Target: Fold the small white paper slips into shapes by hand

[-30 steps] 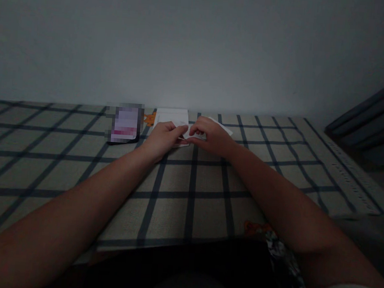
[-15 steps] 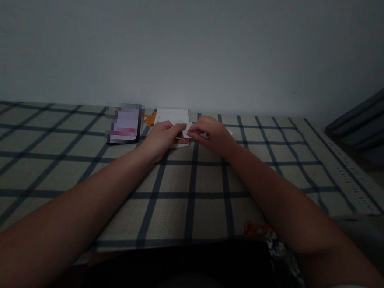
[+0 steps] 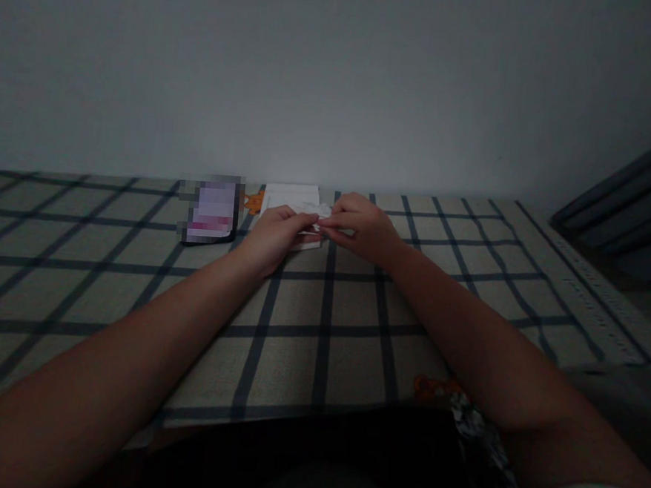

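Observation:
My left hand (image 3: pixel 275 234) is closed on a small piece of white paper (image 3: pixel 324 210), thumb on top and fingers beneath. From the other side my right hand (image 3: pixel 364 230) pinches the same paper, its fingertips meeting the left thumb. The paper looks thin and crumpled; my fingers hide most of it. Right behind and under my left hand lies a flat white pad or stack of paper (image 3: pixel 292 192), partly covered by the hand.
A dark-framed device like a phone, its screen (image 3: pixel 214 206) blurred out, stands left of my hands. Beside it is an orange figure (image 3: pixel 254 202). Another orange item (image 3: pixel 432 387) lies near the front edge of the checked tablecloth (image 3: pixel 300 294). A plain wall (image 3: pixel 337 81) rises behind.
My right hand's fingers have shifted slightly and come closer to the left thumb. The white paper between them looks more bunched up. My left hand has barely moved.

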A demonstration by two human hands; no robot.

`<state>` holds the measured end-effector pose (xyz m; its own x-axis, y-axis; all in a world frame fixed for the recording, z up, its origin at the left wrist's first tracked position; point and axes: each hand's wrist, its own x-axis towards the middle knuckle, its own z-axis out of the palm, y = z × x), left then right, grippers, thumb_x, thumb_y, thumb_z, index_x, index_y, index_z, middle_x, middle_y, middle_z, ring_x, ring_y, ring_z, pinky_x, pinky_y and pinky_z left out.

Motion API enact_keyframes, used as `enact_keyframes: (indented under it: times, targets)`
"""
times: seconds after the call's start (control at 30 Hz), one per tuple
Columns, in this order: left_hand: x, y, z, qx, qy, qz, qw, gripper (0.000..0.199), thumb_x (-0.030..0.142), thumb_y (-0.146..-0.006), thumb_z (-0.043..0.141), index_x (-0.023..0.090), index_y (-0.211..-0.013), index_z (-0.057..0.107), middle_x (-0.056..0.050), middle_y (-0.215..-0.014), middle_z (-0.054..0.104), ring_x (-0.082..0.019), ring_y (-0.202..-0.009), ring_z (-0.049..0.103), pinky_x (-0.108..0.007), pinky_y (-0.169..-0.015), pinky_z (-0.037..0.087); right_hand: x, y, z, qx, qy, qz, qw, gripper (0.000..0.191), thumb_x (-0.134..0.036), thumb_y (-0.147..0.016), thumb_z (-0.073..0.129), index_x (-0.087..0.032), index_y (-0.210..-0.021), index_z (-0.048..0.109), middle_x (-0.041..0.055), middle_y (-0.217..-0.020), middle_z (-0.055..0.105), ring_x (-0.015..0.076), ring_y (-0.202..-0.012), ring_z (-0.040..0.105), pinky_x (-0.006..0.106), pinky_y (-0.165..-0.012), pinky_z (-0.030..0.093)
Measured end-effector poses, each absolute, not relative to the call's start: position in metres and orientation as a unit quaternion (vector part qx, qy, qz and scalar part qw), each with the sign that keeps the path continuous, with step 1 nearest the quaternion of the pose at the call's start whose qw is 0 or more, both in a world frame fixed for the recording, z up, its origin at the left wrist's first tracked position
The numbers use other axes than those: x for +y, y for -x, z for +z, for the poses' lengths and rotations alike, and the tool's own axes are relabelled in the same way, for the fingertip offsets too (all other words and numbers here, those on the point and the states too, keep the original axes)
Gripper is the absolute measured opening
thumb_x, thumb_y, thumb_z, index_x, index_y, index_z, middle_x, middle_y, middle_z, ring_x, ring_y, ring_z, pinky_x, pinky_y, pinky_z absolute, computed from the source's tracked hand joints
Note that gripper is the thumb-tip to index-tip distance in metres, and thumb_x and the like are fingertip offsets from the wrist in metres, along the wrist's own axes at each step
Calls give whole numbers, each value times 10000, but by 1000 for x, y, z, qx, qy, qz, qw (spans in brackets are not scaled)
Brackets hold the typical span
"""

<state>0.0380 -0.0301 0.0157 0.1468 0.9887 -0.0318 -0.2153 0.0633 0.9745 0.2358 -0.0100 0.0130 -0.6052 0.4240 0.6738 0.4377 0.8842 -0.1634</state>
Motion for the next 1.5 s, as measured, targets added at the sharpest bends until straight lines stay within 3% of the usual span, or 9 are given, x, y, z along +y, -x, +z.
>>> enact_keyframes:
  times: [0.23, 0.53, 0.93, 1.5]
  targets:
    - [-27, -36, 11, 396, -483, 500, 600, 136, 221, -702, 816, 140, -791, 753, -77, -847, 785, -162, -751, 741, -323, -868, 622, -8, -237, 12, -901, 249, -14, 355, 152, -282, -977, 622, -208, -909, 737, 74, -954, 630, 221, -921, 534, 361, -803, 408]
    - [-26, -34, 9, 426, -504, 499, 561, 246, 364, -754, 841, 138, -782, 746, -76, -786, 770, -150, -687, 716, -277, -756, 629, -11, -234, 15, -907, 229, 5, 353, 149, -281, -996, 617, -198, -923, 717, 73, -966, 680, 220, -950, 563, 365, -857, 426]
    - [-27, -33, 11, 410, -548, 516, 515, 348, 442, -752, 860, 137, -887, 762, -73, -907, 782, -180, -819, 740, -330, -872, 621, -9, -236, 16, -894, 231, -3, 383, 205, -339, -1016, 620, -189, -926, 727, 66, -946, 690, 210, -930, 575, 358, -852, 424]
    - [-25, -33, 8, 415, -526, 521, 529, 398, 458, -714, 886, 137, -921, 771, -78, -898, 790, -184, -787, 744, -321, -797, 633, -10, -237, 17, -900, 231, -31, 368, 252, -325, -1043, 559, -176, -892, 697, 76, -921, 671, 211, -930, 560, 360, -854, 445]
